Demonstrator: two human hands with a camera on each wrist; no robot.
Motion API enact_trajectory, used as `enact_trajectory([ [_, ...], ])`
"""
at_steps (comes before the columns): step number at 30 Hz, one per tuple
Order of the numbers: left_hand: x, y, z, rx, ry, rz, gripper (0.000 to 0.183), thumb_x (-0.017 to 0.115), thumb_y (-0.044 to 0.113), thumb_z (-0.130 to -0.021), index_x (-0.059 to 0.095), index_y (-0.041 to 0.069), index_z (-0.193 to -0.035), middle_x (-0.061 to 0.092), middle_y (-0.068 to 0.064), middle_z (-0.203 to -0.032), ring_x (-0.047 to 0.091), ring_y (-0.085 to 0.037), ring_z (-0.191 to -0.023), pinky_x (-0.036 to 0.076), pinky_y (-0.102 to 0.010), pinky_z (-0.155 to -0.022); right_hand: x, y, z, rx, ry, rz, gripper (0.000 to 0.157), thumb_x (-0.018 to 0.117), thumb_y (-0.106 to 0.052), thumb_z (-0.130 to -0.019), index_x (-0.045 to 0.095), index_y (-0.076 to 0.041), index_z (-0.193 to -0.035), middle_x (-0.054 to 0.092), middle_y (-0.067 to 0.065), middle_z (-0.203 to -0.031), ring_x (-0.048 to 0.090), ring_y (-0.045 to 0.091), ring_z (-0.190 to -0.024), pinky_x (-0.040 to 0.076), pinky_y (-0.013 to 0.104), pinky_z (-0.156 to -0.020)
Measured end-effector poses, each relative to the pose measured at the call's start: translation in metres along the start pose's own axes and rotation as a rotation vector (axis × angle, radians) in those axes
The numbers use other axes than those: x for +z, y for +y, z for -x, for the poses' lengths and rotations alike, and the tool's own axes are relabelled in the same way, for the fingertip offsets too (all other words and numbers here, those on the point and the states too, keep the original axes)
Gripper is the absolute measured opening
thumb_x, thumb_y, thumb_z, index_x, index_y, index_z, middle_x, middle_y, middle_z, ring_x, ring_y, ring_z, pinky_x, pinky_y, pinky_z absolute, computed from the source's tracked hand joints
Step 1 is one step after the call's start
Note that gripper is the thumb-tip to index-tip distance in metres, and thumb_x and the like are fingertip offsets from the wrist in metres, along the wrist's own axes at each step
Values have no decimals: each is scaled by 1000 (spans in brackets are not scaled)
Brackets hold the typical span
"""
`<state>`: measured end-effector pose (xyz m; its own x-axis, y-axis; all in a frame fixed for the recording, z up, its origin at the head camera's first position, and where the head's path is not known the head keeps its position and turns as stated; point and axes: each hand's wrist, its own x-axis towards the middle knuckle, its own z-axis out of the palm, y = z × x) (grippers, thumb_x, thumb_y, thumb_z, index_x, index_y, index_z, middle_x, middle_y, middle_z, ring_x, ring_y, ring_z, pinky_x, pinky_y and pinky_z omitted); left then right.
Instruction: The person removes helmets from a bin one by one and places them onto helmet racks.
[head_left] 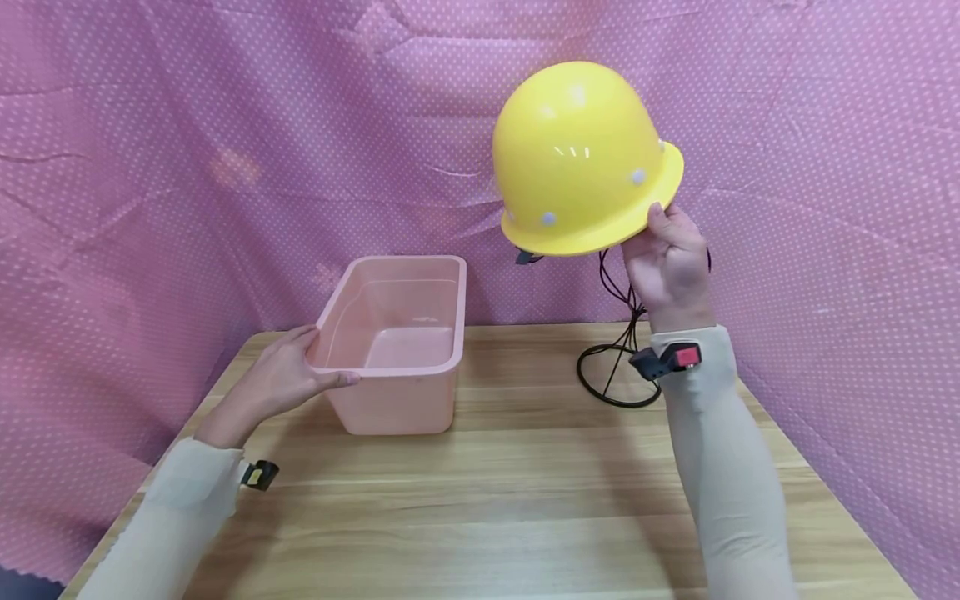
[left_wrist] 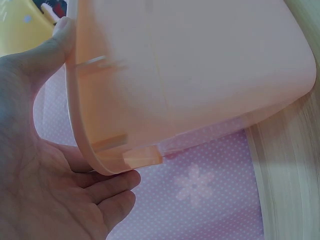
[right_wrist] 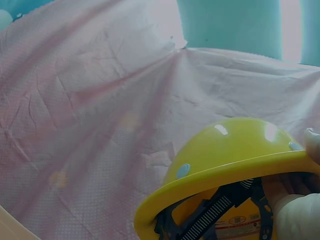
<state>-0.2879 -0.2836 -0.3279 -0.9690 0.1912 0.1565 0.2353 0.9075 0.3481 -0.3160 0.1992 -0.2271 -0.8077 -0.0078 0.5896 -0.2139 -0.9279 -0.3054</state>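
A yellow hard hat [head_left: 577,158] is up at the right in the head view, dome upward and tilted. My right hand [head_left: 671,262] grips its brim, thumb on the outer side and the other fingers underneath. Black straps [right_wrist: 215,215] and a label show inside the hat in the right wrist view. Toward the left stands a pink plastic bin [head_left: 397,404], its inside bare. My left hand [head_left: 281,375] holds the bin's near left corner, thumb along the front rim and fingers at the left side. In the left wrist view the fingertips [left_wrist: 122,185] curl under the rim [left_wrist: 82,135].
Below the hat, a black wire stand [head_left: 618,400] with a round base is on the wooden table [head_left: 525,500], partly hidden by my right hand. Pink dotted cloth [head_left: 337,125] hangs behind the table and along both sides.
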Motion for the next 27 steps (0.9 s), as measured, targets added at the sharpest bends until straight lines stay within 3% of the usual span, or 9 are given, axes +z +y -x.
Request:
enact_trajectory([
  [4,0,0,0,0,0,2,116,68,77,-78,37,-6,-152,35,-32,-158,36,-53,-144,32,-67,-117,-4,-13,0,-29,27,-71,67,52,15,-90,32,5,-153,45,20,-156,38,30,-151,23,38,-129],
  [9,1,0,0,0,7,8,115,68,78,-77,38,-5,-152,37,-31,-158,37,-53,-143,33,-67,-116,-10,-28,1,-64,63,-138,69,53,17,-87,34,6,-152,50,23,-151,49,35,-142,25,38,-129],
  [14,1,-1,-1,0,11,10,115,68,78,-77,39,-4,-151,38,-30,-157,39,-52,-142,35,-67,-115,-15,-41,4,-108,114,-220,69,53,21,-84,37,6,-150,51,23,-150,44,33,-147,29,40,-127],
  [27,1,-1,-1,-5,1,0,116,68,78,-77,37,-5,-152,37,-30,-157,38,-52,-143,34,-66,-116,-29,-53,14,-142,164,-280,67,49,23,-86,38,5,-150,51,22,-150,46,34,-145,36,43,-123],
])
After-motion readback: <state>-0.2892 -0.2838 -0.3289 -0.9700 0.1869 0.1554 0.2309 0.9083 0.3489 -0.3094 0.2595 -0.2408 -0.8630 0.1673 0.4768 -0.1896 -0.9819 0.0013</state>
